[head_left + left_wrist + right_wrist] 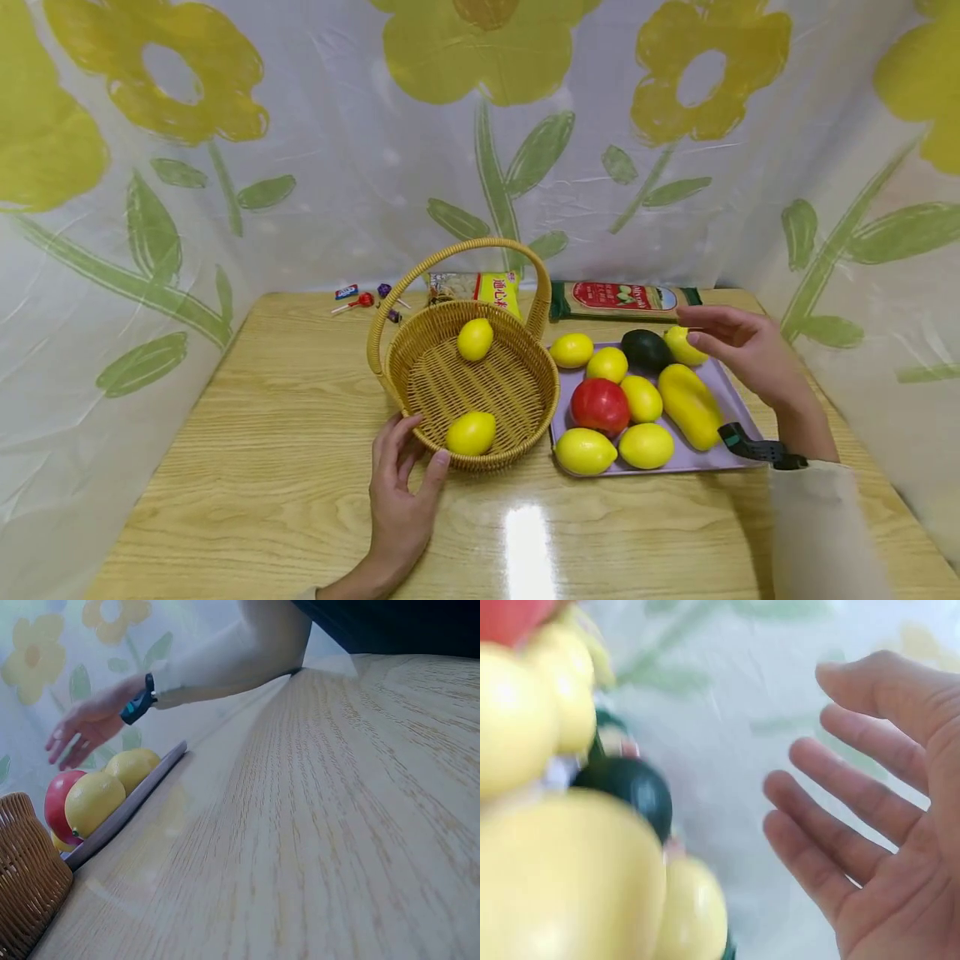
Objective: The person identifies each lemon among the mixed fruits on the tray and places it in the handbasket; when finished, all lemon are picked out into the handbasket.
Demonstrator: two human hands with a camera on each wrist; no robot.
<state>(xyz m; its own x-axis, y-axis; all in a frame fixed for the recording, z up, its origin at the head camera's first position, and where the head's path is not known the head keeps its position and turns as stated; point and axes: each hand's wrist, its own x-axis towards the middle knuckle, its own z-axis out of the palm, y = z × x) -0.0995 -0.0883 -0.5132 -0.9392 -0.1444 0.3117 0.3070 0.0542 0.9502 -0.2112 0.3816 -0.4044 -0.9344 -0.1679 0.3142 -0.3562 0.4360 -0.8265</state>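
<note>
Your right hand (738,346) hovers over the far right corner of the tray (731,396), fingers spread and empty, fingertips just beside the lemon (681,344) there — it lies to the hand's left, by the avocado (647,350). Your left hand (401,492) rests against the basket (525,417) rim with relaxed fingers, gripping nothing — well apart from that lemon, so the right hand is nearer.

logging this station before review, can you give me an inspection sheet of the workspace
surface: wooden table, glossy, with glare near the front edge
job's things: wicker basket holding two lemons; purple tray with lemons, a red fruit, a dark green fruit
clutter: lollipops and two food packets at the back
grips: left hand touching the basket rim; right hand open above the tray's far end
cables: nothing seen
surroundings: flower-print sheet on three sides
</note>
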